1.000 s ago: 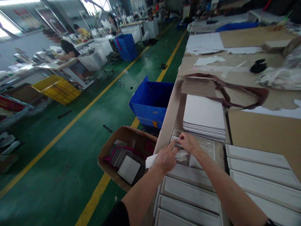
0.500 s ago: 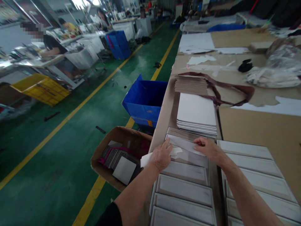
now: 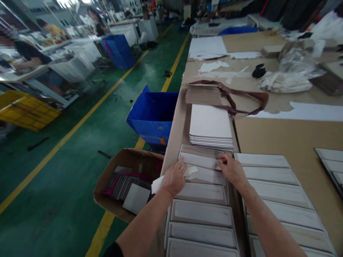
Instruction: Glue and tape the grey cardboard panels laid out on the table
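My left hand is closed around crumpled white paper strips, which stick out on both sides of it. Its fingertips rest at the left end of a pale strip lying across one of the flat panels. At that strip's right end, the thumb and fingers of my right hand are pinched together on its edge. Toward me, more white-faced panels with dark edges overlap in a column. A stack of white boards sits just beyond both hands.
A second column of panels lies to the right. Past the stack are brown pieces and a dark strap. Left of the table stand a cardboard box of boards and a blue bin. People sit at machines far left.
The view has swung to the right, so the table sits farther left. My right hand has moved slightly up to the strip's right end; my left hand stays at its left end.
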{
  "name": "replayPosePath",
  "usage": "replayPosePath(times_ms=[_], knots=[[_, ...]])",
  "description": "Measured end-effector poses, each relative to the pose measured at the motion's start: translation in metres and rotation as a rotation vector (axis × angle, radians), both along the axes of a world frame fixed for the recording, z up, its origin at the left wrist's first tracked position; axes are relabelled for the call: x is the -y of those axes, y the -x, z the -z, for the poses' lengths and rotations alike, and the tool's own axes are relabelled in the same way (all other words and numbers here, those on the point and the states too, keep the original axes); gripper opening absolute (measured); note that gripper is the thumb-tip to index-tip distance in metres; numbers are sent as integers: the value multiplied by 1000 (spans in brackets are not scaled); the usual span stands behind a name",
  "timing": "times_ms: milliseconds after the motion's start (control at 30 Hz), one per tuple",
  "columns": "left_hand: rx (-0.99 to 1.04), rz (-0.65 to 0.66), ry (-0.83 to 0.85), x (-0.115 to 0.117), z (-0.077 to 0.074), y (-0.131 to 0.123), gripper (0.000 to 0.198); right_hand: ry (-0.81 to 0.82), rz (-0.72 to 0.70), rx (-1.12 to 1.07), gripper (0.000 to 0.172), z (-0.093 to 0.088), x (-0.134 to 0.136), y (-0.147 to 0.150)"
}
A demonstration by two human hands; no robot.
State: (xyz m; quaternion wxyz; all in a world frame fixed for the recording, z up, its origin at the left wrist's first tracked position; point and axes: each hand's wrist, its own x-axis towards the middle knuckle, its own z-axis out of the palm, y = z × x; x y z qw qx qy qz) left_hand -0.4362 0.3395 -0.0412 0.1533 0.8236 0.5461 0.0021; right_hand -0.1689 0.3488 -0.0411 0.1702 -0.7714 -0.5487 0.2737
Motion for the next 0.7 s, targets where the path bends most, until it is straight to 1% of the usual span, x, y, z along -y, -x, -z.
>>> replayPosePath(times_ms=[133, 400, 500, 600, 700], knots=[[-5, 5, -17, 0, 1, 0, 51, -4, -12, 17, 22, 1, 1, 1], [-5, 5, -17, 0, 0, 0, 50, -4, 22, 34, 21, 4, -2, 6], [-14, -1, -25, 1, 1, 0, 51, -4, 38, 40, 22, 6, -1, 3], [-11, -1, -25, 1, 1, -1, 52, -27, 53, 126, 25, 5, 2, -5], [-8, 1, -15, 1, 0, -1, 52, -95, 96, 221, 33, -2, 7, -7]])
